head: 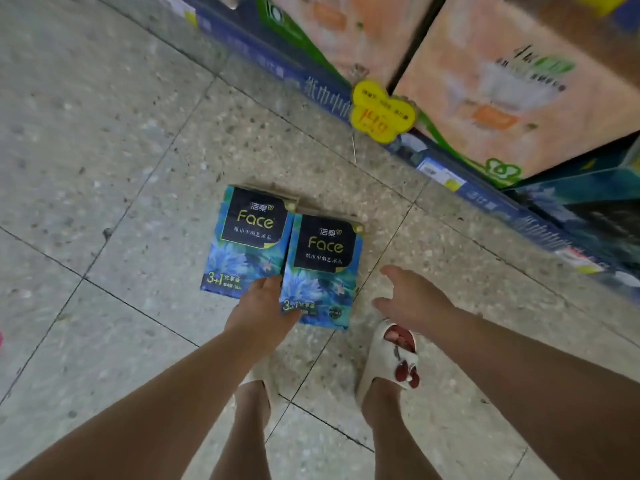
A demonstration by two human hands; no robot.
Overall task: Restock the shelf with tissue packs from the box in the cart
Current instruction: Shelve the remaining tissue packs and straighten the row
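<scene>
- Risk: left hand (261,308) lies over the near edges where the left pack (246,237) and right pack (323,268) meet; grip cannot be told; lifting both one-handed could let one slip, as the wrap looks slick
- Risk: right hand (412,299), fingers spread and empty, hovers just beside the right pack; a clumsy grab may shove it askew
- Count: tissue packs two, flat on the floor (121,168), touching, short of the shelf (485,199); hands two; yellow price tag (381,112) one
</scene>
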